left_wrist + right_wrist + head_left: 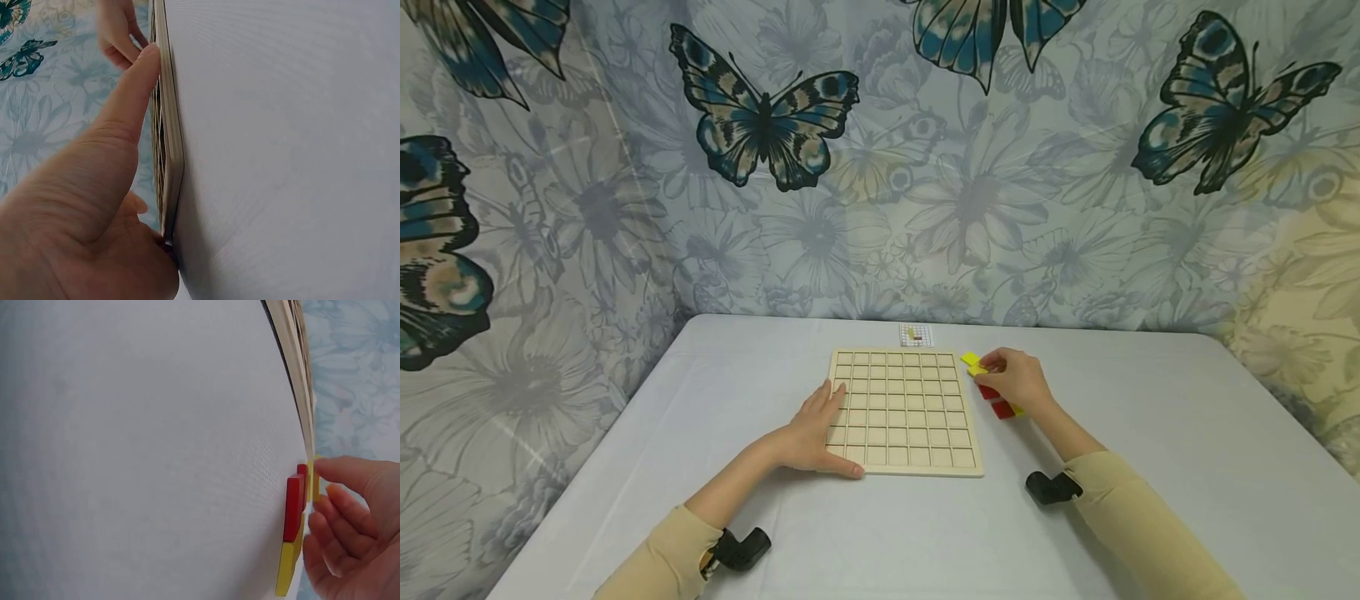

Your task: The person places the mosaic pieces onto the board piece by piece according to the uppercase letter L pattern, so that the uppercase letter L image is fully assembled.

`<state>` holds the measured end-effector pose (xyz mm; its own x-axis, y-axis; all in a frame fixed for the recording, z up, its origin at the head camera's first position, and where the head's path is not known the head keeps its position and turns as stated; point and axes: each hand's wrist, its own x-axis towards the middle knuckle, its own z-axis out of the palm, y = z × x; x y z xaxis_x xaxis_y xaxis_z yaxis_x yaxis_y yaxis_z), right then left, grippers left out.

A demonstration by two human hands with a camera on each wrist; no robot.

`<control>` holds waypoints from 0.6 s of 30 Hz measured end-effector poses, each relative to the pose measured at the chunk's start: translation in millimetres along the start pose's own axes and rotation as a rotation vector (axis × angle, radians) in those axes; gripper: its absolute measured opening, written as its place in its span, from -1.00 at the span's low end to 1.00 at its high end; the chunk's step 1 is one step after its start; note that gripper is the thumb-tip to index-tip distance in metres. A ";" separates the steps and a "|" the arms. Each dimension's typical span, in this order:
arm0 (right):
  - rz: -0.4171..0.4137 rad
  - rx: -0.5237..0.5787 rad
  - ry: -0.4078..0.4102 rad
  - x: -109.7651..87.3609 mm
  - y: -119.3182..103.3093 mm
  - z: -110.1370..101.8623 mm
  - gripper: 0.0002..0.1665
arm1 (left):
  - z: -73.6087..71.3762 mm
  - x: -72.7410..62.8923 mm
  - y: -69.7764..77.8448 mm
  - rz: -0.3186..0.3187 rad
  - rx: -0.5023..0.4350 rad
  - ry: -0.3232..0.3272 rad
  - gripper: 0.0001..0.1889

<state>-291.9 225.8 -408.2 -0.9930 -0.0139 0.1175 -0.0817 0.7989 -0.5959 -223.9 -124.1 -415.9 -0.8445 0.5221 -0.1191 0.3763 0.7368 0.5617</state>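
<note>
A pale wooden grid board (898, 414) lies flat on the table. My left hand (808, 429) rests spread over its near left corner, with the thumb along the front edge, as the left wrist view also shows on the board's side (170, 137). My right hand (1017, 379) is just beyond the board's right edge, and its thumb and fingertips pinch a yellow square tile (977, 369). Another yellow tile (970, 358) lies just behind it. Under and near the hand are red tiles (1002, 410) and a further yellow tile (286, 569), partly covered in the head view.
A small card with a coloured grid pattern (917, 335) lies behind the board. The table has a white cloth (737, 358). A butterfly-patterned curtain (880, 233) hangs behind it. Black wrist cameras (741, 548) are strapped at both sleeves.
</note>
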 end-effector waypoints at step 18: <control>-0.080 0.152 -0.025 -5.9 -39.6 16.3 -0.64 | 0.6 -0.7 -2.2 0.011 0.025 -0.009 0.35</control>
<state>-284.2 184.4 -398.2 -0.9845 -0.0901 0.1508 -0.1706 0.6944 -0.6991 -223.8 -125.8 -417.6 -0.8369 0.5341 -0.1198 0.3954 0.7412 0.5424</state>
